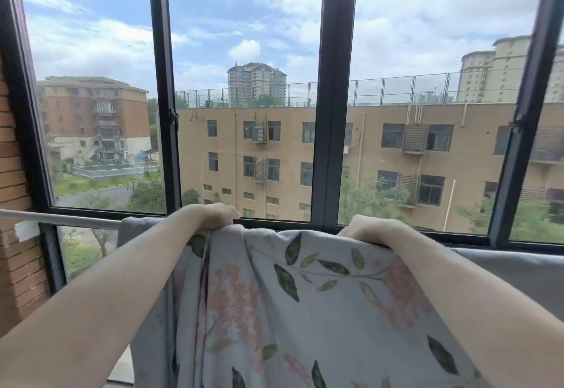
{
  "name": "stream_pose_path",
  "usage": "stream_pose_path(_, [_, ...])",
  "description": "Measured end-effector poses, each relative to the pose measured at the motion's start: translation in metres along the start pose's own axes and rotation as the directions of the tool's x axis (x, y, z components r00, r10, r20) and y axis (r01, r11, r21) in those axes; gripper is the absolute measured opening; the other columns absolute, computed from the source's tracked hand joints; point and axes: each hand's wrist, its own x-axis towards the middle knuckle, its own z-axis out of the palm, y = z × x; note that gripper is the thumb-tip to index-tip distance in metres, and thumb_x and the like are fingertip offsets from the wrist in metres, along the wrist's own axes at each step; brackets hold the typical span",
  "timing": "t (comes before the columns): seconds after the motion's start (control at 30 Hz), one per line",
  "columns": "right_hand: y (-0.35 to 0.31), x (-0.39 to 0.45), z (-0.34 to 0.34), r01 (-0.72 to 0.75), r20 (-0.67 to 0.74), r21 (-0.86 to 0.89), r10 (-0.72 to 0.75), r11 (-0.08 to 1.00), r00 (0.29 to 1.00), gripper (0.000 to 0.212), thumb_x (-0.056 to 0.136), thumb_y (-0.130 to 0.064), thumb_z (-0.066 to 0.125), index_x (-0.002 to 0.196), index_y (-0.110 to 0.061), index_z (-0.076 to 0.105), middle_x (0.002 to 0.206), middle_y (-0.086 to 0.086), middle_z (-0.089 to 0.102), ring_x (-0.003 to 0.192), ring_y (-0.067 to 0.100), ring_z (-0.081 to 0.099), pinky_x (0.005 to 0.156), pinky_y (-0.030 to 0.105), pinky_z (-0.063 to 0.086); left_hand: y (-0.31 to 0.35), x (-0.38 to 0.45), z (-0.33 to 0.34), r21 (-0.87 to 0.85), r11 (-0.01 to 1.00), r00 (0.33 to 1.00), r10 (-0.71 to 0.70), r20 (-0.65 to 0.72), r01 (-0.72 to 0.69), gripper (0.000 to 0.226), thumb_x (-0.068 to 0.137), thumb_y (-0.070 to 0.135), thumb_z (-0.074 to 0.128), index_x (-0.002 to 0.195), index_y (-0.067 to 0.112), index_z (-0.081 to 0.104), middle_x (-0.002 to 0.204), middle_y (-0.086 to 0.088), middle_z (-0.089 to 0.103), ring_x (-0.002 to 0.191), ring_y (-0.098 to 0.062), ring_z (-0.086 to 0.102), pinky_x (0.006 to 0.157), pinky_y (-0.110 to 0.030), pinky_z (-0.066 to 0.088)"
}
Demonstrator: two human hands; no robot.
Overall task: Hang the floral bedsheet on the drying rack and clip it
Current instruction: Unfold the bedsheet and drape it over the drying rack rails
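You stood close to a wide window (pixel 244 82) with dark frames, and both your arms were stretched forward at the height of the sill. Your left hand (pixel 213 215) was closed over the top edge of the floral bedsheet (pixel 290 311), its fingers curled down together behind the gathered cloth, so only the knuckles showed. Your right hand (pixel 370 229) gripped the same edge further right, the fingers also bent over the cloth and hidden on its far side. The bedsheet, pale blue with pink flowers and green leaves, hung in folds from your two hands down to the bottom of the view. A pale rail of the drying rack (pixel 61 219) ran from the brick wall (pixel 15 174) on the left toward your left hand, and grey cloth (pixel 503 268) lay along the same line on the right. Outside the glass there were a beige building (pixel 381 149), trees, and a cloudy blue sky.
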Motion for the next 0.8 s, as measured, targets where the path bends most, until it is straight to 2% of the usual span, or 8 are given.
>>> stream_pose_path(0.1, [0.001,0.006,0.001,0.014,-0.108,0.011,-0.013,1.0,0.994,0.047,0.088,-0.061,0.067,0.081,-0.014,0.065,0.082,-0.001,0.067,0.071,0.015,0.06,0.061,0.027,0.045,-0.007,0.006,0.001,-0.094,0.995,0.999,-0.024,-0.023,0.022,0.043,0.111,0.027,0.035,0.127,0.002,0.066,0.127,-0.013,0.066,0.113,-0.026,0.064,0.095,-0.033,0.047])
stream_pose_path(0.2, [0.004,0.013,0.002,0.029,-0.27,0.034,-0.018,0.999,0.963,0.053,0.096,-0.052,0.061,0.061,-0.015,0.047,0.064,0.001,0.055,0.052,0.016,0.048,0.05,0.027,0.036,-0.011,0.011,0.0,-0.094,0.996,1.0,-0.001,-0.029,-0.001,0.04,0.109,0.024,0.037,0.125,0.002,0.067,0.127,-0.017,0.065,0.105,-0.024,0.062,0.087,-0.032,0.044])
stream_pose_path(0.33, [0.013,0.023,-0.005,0.054,-0.484,0.106,0.004,0.993,0.875,0.057,0.098,-0.045,0.062,0.054,-0.014,0.043,0.057,0.003,0.054,0.046,0.019,0.047,0.049,0.026,0.037,-0.017,0.022,0.0,-0.061,0.998,1.0,0.017,-0.021,-0.018,0.035,0.103,0.024,0.034,0.093,0.014,0.066,0.11,-0.009,0.066,0.091,-0.02,0.062,0.075,-0.034,0.043])
stream_pose_path(0.5, [0.022,0.031,0.0,-0.072,-0.271,-0.056,0.054,0.996,0.961,0.05,0.093,-0.054,0.065,0.067,-0.012,0.054,0.071,0.003,0.059,0.061,0.02,0.055,0.056,0.027,0.042,-0.01,0.032,0.006,0.042,0.999,0.999,0.032,-0.018,-0.031,0.024,0.094,0.009,0.037,0.077,0.015,0.054,0.086,-0.005,0.056,0.071,-0.018,0.045,0.069,-0.033,0.036])
stream_pose_path(0.57, [0.02,0.031,0.001,-0.056,-0.228,-0.064,0.04,0.996,0.973,0.051,0.091,-0.057,0.065,0.066,-0.015,0.052,0.07,0.001,0.056,0.062,0.02,0.052,0.059,0.027,0.042,-0.011,0.034,0.006,0.063,0.998,1.0,0.023,-0.005,-0.022,0.034,0.094,0.011,0.036,0.104,-0.002,0.066,0.1,-0.014,0.063,0.087,-0.023,0.06,0.084,-0.038,0.045])
stream_pose_path(0.63, [0.012,0.023,-0.006,0.03,-0.312,-0.001,-0.029,1.0,0.95,0.053,0.096,-0.051,0.062,0.058,-0.016,0.052,0.061,-0.001,0.054,0.057,0.019,0.05,0.054,0.028,0.039,-0.016,0.035,0.004,0.036,0.999,1.0,0.005,-0.03,-0.004,0.048,0.094,0.014,0.034,0.127,-0.015,0.051,0.129,-0.024,0.062,0.123,-0.035,0.058,0.105,-0.046,0.044])
stream_pose_path(0.73, [-0.021,0.001,-0.013,0.243,-0.509,0.065,-0.177,0.968,0.842,0.044,0.1,-0.044,0.058,0.068,-0.016,0.069,0.065,0.0,0.068,0.06,0.019,0.06,0.057,0.033,0.049,-0.019,0.033,0.004,-0.004,1.0,0.998,-0.02,-0.063,0.02,0.052,0.092,0.015,0.032,0.132,-0.015,0.047,0.14,-0.028,0.056,0.134,-0.04,0.05,0.112,-0.049,0.041])
stream_pose_path(0.8, [-0.061,-0.016,-0.007,0.406,-0.531,0.128,-0.283,0.905,0.799,0.038,0.1,-0.04,0.056,0.076,-0.016,0.074,0.072,0.0,0.074,0.06,0.019,0.064,0.062,0.037,0.055,-0.02,0.026,0.002,-0.022,0.999,0.996,-0.044,-0.072,0.043,0.048,0.098,0.015,0.035,0.132,-0.014,0.052,0.143,-0.026,0.055,0.136,-0.041,0.05,0.111,-0.047,0.042])
